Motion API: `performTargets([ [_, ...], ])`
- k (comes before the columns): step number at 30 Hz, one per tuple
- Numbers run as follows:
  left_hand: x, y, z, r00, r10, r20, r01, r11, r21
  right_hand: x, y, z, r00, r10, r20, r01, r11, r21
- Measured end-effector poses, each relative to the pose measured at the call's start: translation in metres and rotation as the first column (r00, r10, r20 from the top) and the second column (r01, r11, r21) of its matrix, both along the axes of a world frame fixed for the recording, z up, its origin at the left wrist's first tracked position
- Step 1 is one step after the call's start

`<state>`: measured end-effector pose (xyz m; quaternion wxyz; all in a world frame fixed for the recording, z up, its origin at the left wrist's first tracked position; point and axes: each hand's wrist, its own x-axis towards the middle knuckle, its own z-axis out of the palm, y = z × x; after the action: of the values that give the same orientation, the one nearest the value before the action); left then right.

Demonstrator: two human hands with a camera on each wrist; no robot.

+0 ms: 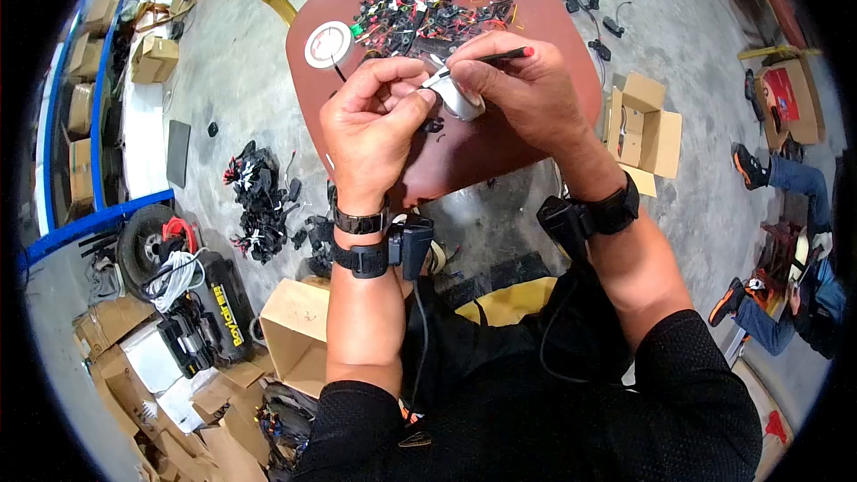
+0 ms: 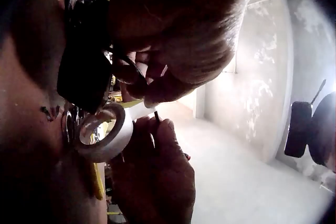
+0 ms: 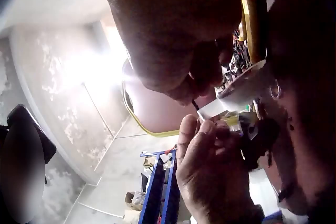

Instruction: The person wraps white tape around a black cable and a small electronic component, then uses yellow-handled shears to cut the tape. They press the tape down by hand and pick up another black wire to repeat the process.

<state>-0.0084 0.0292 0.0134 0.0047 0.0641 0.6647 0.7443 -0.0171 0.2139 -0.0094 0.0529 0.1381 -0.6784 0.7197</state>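
Note:
Over the reddish-brown table, my left hand (image 1: 370, 120) and right hand (image 1: 527, 89) meet fingertip to fingertip. Both pinch a thin black cable (image 1: 502, 56) with a red end, which sticks out past the right fingers. From a roll of white tape (image 1: 464, 103) a short strip (image 3: 212, 108) runs up to the cable between the fingertips. The roll (image 2: 107, 134) hangs just below the hands in the left wrist view. There the left hand (image 2: 173, 40) is above and the right hand (image 2: 157, 182) below, and the cable also shows inside the left palm.
A heap of black connectors and wires (image 1: 428, 13) covers the far part of the table (image 1: 500, 143), beside a white reel (image 1: 314, 39). More black parts (image 1: 263, 201) lie on the floor at left. An open carton (image 1: 662, 138) stands right. Another person's leg (image 1: 799, 183) shows far right.

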Motion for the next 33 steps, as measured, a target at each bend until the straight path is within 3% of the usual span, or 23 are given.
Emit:
performTargets([
  [3,0.008,0.002,0.005,0.999,0.024,-0.031,-0.025,1.0,-0.015,0.005,-0.001,0.002,0.999,-0.004,-0.034,0.004,1.0,-0.001],
  [6,0.014,0.001,0.005,0.999,0.04,-0.03,-0.042,0.998,-0.046,0.011,0.004,0.006,0.989,0.097,0.109,-0.095,0.995,-0.023],
  [9,0.019,-0.005,0.002,0.998,0.058,-0.009,-0.059,0.991,-0.123,0.017,0.002,0.018,0.995,-0.062,0.083,0.065,0.998,-0.028],
  [10,0.02,-0.006,0.004,0.996,0.079,-0.034,-0.083,0.987,-0.137,0.017,0.004,0.031,0.987,-0.121,-0.11,0.144,0.961,0.236],
  [11,0.022,-0.007,0.004,0.994,0.099,-0.054,-0.106,0.983,-0.152,0.021,0.004,0.048,0.935,-0.165,-0.314,0.293,0.86,0.418],
  [13,0.024,-0.004,-0.001,0.982,0.137,-0.133,-0.151,0.982,-0.109,0.021,0.006,0.073,0.801,-0.03,-0.598,0.388,0.788,0.479],
  [16,0.025,-0.001,-0.005,0.974,0.134,-0.181,-0.157,0.981,-0.115,0.021,-0.001,0.084,0.782,0.075,-0.619,0.357,0.76,0.544],
  [20,0.028,0.005,0.005,0.967,0.156,-0.202,-0.194,0.963,-0.187,0.023,-0.013,0.071,0.807,0.124,-0.577,0.355,0.679,0.643],
  [24,0.023,0.007,-0.004,0.95,0.147,-0.276,-0.191,0.972,-0.139,0.018,-0.012,0.063,0.922,0.183,-0.342,0.158,0.629,0.761],
  [30,0.021,0.006,-0.004,0.951,0.145,-0.272,-0.186,0.973,-0.133,0.01,-0.015,0.068,0.971,0.163,-0.172,0.045,0.585,0.81],
  [33,0.02,0.006,-0.008,0.946,0.129,-0.296,-0.174,0.976,-0.129,0.011,-0.015,0.063,0.984,0.148,-0.098,-0.032,0.691,0.722],
])
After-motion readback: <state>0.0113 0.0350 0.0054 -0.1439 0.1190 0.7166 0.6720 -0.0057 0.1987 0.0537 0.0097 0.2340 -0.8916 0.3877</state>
